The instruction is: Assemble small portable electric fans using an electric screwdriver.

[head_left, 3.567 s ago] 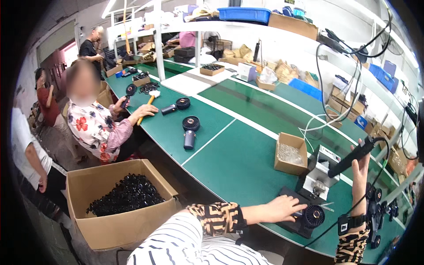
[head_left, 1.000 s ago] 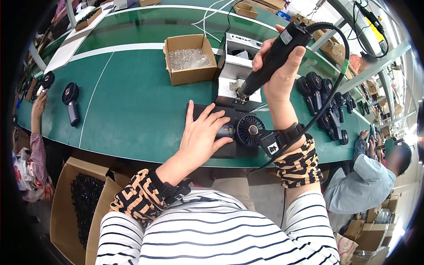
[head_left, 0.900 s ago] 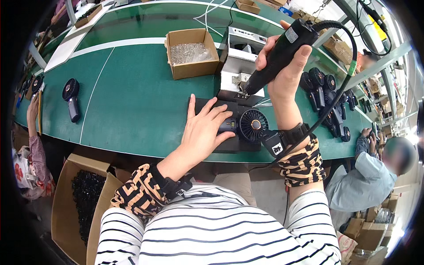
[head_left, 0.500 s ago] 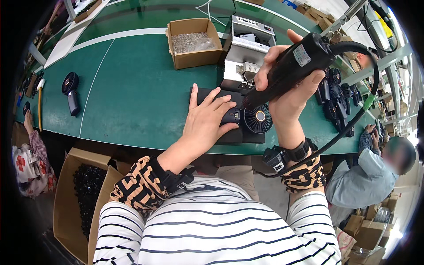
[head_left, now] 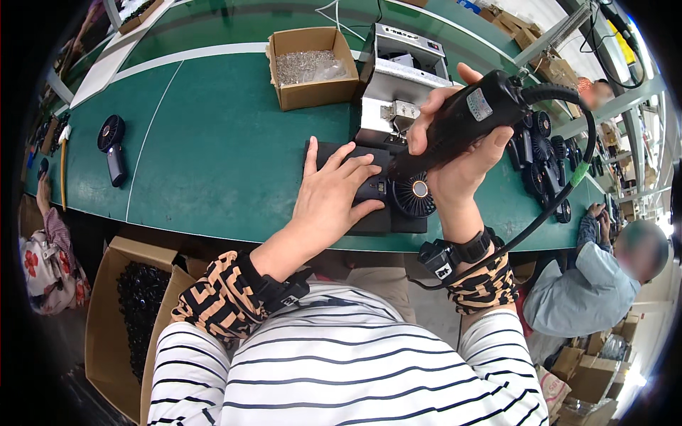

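My right hand is wrapped round a black electric screwdriver, tilted with its lower end down toward a dark handheld fan. The tip of the screwdriver is hidden from sight. The fan lies on its side on a black block-like fixture, its round grille to the right and its handle to the left. My left hand rests over that handle with fingers spread, the thumb along the near side, holding it down on the fixture. A small lit display shows on the handle beside the thumb.
Behind the fixture stands a metal machine, with a cardboard box of small screws to its left. Another fan lies far left; several more are piled right. A black cable loops past my right forearm. Co-workers sit at both sides.
The electric screwdriver's upper end has come down and a little to the left with my right hand, and its cable has swung left. My left hand has stayed in place on the fan.
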`<control>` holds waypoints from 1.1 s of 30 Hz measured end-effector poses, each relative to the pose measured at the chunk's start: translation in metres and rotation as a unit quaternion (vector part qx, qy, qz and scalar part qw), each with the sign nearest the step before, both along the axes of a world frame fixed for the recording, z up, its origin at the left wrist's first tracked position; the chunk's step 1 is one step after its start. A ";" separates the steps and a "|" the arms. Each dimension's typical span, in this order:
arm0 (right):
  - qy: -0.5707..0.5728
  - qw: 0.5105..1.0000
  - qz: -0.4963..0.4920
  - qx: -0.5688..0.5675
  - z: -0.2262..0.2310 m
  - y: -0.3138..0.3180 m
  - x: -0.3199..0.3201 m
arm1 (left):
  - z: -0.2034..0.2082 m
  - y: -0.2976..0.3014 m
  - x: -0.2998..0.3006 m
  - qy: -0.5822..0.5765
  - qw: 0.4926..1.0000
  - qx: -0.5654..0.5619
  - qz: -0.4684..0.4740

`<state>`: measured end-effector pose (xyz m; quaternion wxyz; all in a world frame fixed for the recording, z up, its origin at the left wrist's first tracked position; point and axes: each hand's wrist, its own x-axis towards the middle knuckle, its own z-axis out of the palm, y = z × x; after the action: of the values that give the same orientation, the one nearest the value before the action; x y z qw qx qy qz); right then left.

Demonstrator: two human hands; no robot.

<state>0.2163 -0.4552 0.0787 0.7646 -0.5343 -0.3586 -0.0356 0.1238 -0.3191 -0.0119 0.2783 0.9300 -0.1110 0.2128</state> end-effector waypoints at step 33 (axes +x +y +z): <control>-0.028 0.998 0.046 0.043 0.042 -0.004 -0.026 | 0.005 -0.005 -0.001 -0.028 0.986 -0.162 -0.007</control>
<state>0.1903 -0.4595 0.1205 0.7774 -0.4825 -0.4023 -0.0311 0.1223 -0.3243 -0.0064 0.4233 0.8655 -0.0900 0.2522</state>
